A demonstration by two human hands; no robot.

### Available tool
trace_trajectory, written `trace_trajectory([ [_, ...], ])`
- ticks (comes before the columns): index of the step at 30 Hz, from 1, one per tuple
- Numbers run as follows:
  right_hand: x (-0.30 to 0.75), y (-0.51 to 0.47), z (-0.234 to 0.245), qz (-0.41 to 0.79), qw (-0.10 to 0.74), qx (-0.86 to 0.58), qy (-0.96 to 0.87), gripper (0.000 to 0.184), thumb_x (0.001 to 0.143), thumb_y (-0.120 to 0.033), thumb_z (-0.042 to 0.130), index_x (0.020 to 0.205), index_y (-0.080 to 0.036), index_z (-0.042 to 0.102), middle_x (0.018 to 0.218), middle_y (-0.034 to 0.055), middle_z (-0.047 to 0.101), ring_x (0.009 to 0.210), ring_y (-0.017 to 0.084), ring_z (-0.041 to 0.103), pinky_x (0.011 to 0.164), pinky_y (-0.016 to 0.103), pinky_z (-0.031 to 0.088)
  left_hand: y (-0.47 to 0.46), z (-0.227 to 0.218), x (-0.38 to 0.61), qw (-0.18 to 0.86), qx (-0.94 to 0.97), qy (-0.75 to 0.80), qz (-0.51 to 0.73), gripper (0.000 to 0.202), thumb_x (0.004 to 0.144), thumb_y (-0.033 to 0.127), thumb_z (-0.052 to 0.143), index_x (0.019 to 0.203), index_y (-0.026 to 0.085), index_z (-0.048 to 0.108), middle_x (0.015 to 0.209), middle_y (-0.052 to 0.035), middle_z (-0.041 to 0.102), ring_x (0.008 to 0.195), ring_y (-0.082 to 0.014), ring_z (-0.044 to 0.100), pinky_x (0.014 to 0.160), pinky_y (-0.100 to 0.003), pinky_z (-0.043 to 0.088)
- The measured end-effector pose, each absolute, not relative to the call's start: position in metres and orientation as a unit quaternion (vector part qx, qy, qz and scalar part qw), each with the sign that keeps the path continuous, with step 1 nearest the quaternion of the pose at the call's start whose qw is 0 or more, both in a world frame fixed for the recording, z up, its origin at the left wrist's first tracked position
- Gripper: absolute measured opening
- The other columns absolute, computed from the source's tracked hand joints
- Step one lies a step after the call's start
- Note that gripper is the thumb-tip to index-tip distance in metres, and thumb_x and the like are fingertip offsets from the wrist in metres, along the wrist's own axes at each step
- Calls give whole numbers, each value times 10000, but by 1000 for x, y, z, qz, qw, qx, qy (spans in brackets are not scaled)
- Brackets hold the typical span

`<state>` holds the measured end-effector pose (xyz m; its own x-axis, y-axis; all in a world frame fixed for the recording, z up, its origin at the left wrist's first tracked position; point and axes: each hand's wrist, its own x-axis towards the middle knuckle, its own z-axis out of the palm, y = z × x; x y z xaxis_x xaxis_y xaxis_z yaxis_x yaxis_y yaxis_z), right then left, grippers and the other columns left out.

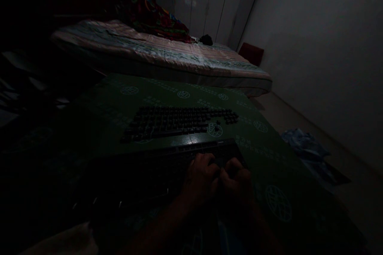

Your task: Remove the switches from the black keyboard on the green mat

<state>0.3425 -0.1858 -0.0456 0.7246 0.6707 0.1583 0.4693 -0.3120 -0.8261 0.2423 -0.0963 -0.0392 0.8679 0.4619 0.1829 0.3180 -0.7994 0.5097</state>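
Observation:
A black keyboard (134, 175) lies on the green board near me, its keys hardly readable in the dark. Over its right part, my left hand (202, 175) has its fingers curled in and rests against the keyboard. Close beside it, my right hand (237, 181) is closed, thumb and fingers drawn together; whatever is between them cannot be made out. Beyond the keyboard, loose black keycaps (170, 121) are laid out in keyboard-like rows. A few separate keycaps (218, 124) sit at the right of those rows.
The green board (263, 151) carries printed globe marks. Behind it stands a bed (179, 55) with a striped cover and a red patterned blanket (158, 20). Crumpled cloth (305, 143) lies on the floor at right. The room is very dim.

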Motion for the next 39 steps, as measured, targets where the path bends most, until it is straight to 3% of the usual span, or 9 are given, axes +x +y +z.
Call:
trace_trajectory([
  [8, 344, -187, -40, 113, 496, -790, -341, 201, 709, -294, 515, 569, -228, 387, 508, -48, 410, 476, 107, 433, 456, 216, 359, -100, -38, 242, 199, 947, 208, 144, 150, 778, 238, 543, 891, 172, 617, 1173, -85, 539, 1042, -274, 456, 816, -446, 429],
  [14, 343, -186, -42, 116, 544, -765, -323, 219, 711, -322, 558, 581, -214, 419, 529, -46, 415, 494, 107, 441, 453, 212, 368, -97, -46, 240, 234, 930, 191, 207, 110, 785, 202, 540, 855, 165, 615, 1111, -77, 585, 1006, -237, 492, 832, -407, 435],
  [24, 336, -184, -46, 72, 609, -702, -362, 192, 723, -290, 605, 603, -181, 503, 528, -44, 492, 490, 97, 484, 443, 192, 387, -92, -37, 241, 358, 864, 244, 255, 108, 735, 183, 555, 798, 173, 641, 862, -42, 662, 840, -183, 569, 761, -313, 461],
  [33, 332, -188, -43, 48, 575, -679, -453, 99, 769, -232, 590, 687, -182, 610, 614, -15, 583, 563, 109, 538, 518, 203, 432, -89, -24, 242, 570, 716, 339, 219, 189, 669, 211, 536, 811, 180, 656, 800, -5, 681, 755, -161, 622, 684, -247, 475],
  [39, 329, -188, -40, 78, 590, -665, -452, 105, 799, -253, 566, 755, -192, 639, 687, 5, 609, 636, 128, 563, 574, 223, 454, -86, -17, 241, 601, 673, 371, 220, 166, 635, 216, 571, 764, 167, 663, 762, -8, 689, 711, -161, 627, 642, -241, 481],
])
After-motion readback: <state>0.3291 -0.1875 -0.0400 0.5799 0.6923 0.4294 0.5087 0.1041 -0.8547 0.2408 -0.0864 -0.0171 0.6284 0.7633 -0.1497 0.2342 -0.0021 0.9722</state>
